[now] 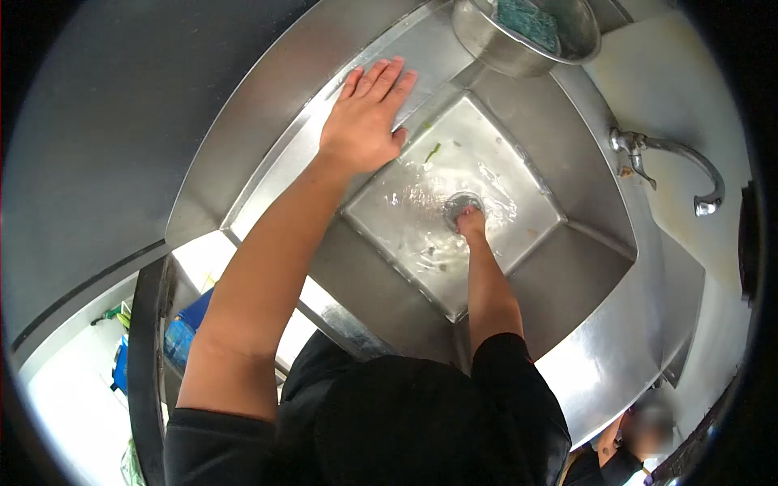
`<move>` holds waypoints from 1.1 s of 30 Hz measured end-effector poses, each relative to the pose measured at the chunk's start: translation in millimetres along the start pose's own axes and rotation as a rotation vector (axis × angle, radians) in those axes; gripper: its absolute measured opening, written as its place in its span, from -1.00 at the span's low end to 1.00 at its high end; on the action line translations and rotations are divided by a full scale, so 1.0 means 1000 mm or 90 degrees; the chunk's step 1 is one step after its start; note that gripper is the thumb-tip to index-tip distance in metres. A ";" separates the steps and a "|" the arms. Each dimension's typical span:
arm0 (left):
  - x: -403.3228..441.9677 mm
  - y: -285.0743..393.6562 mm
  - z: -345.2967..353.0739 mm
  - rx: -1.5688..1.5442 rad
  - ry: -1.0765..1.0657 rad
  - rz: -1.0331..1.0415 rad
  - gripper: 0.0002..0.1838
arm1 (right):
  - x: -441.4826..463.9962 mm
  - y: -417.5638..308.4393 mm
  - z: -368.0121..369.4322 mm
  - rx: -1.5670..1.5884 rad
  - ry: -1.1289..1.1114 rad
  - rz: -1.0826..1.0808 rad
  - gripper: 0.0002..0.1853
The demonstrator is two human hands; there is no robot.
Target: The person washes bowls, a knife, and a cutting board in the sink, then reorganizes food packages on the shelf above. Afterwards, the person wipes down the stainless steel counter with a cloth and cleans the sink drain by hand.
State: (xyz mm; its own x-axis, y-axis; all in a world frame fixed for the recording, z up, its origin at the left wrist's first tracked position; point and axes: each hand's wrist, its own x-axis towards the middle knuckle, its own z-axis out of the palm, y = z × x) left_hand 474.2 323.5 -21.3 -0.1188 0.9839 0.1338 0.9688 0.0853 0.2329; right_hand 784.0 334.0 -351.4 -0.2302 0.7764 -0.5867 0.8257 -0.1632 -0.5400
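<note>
My left hand (366, 121) lies flat on the steel ledge beside the sink, palm down with its fingers stretched out. My right hand (471, 221) reaches down into the sink (381, 243) to the round drain (459, 202) in its floor. Its fingers are curled together at the drain, and whatever they grip, if anything, is hidden. Shallow rippling water spreads around the drain. A green scrap (433, 152) and several small dark bits lie on the wet sink floor.
A steel pot (506, 50) with a green scouring pad (528, 23) stands at the sink's far corner. The curved faucet (689, 154) is on the right wall. Blue containers (180, 340) are at the lower left. Another person (628, 441) is at the lower right.
</note>
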 end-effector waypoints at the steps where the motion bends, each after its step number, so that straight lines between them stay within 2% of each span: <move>1: 0.000 0.000 0.001 -0.002 0.001 0.002 -0.20 | 0.001 0.001 0.004 0.002 -0.007 -0.003 -0.95; 3: 0.001 -0.001 -0.001 0.002 -0.001 -0.001 -0.20 | -0.011 -0.018 -0.003 -0.173 0.141 -0.094 -0.84; 4: 0.000 0.000 -0.001 0.001 -0.004 -0.001 -0.20 | -0.008 -0.022 -0.003 -0.260 0.119 -0.090 -0.80; 5: 0.000 0.000 -0.001 -0.002 -0.007 -0.001 -0.20 | -0.006 -0.020 -0.003 -0.259 0.113 -0.090 -0.80; 7: 0.000 0.001 -0.001 -0.001 -0.010 -0.002 -0.20 | -0.004 -0.019 -0.001 -0.397 -0.006 -0.094 -0.79; 10: -0.001 -0.001 0.000 -0.005 -0.008 0.001 -0.23 | -0.006 -0.026 0.009 -0.347 -0.004 -0.020 -0.78; 13: 0.001 0.000 -0.001 -0.011 0.002 0.009 -0.26 | 0.006 -0.003 0.024 -0.267 0.019 0.037 -0.77; 16: 0.000 0.001 -0.002 -0.002 -0.009 0.002 -0.24 | -0.017 -0.036 0.000 -0.402 -0.074 -0.035 -0.77; 20: 0.001 0.002 -0.003 0.005 -0.018 -0.008 -0.20 | -0.002 -0.014 0.007 -0.336 -0.047 -0.027 -0.77; 23: 0.002 0.003 -0.004 -0.004 -0.018 -0.011 -0.20 | 0.010 -0.009 0.009 -0.385 -0.104 -0.024 -0.75; 25: 0.002 0.002 -0.003 -0.001 -0.014 -0.006 -0.20 | 0.000 -0.031 -0.003 -0.449 -0.099 -0.055 -0.76; 26: 0.002 0.001 -0.002 -0.002 -0.012 -0.004 -0.19 | 0.008 -0.034 -0.005 -0.555 -0.187 -0.080 -0.72; 27: 0.002 0.001 -0.003 -0.002 -0.015 -0.003 -0.19 | 0.016 -0.027 0.001 -0.553 -0.189 -0.079 -0.72; 30: 0.002 0.002 -0.001 0.009 -0.021 -0.013 -0.19 | 0.017 -0.015 0.011 -0.230 -0.044 0.043 -0.66; 33: 0.002 0.002 -0.003 0.008 -0.015 -0.006 -0.19 | 0.011 -0.023 0.012 -0.251 -0.032 -0.018 -0.66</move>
State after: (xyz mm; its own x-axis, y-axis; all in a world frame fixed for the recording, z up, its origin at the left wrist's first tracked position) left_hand 475.6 324.8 -17.9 -0.1225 0.9865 0.1083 0.9703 0.0962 0.2217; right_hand 756.3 339.0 -352.9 -0.2728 0.7445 -0.6094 0.9506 0.1113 -0.2896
